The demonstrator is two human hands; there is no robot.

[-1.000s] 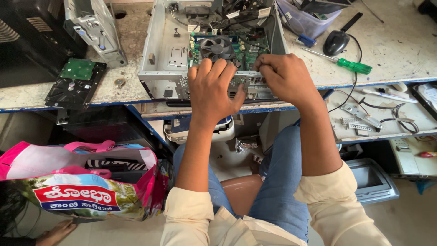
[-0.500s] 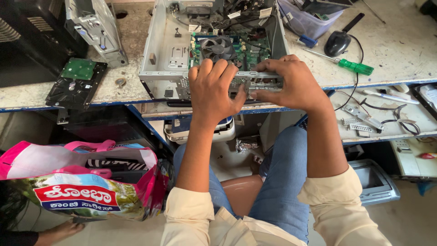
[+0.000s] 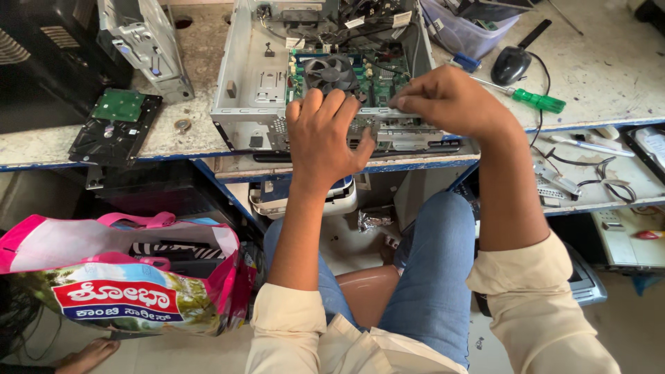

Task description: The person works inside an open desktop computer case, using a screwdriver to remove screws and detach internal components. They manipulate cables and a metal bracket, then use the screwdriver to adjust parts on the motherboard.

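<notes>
An open grey computer case (image 3: 253, 69) lies on the workbench with its green motherboard (image 3: 377, 73) and black cooling fan (image 3: 330, 72) exposed. My left hand (image 3: 325, 135) rests with spread fingers on the case's near metal rear panel (image 3: 409, 135). My right hand (image 3: 450, 100) pinches the top edge of that same panel, fingers closed on the rim. Both forearms reach up from cream sleeves over my blue jeans.
A hard drive with a green board (image 3: 114, 125) lies left of the case, a metal drive cage (image 3: 145, 45) behind it. A green-handled screwdriver (image 3: 530, 98), black mouse (image 3: 511, 66) and plastic tub (image 3: 471, 28) sit right. A pink bag (image 3: 125, 277) stands on the floor.
My right hand has slid right along the panel's top edge and closed on it. My left hand has stayed on the panel, fingers spreading a little.
</notes>
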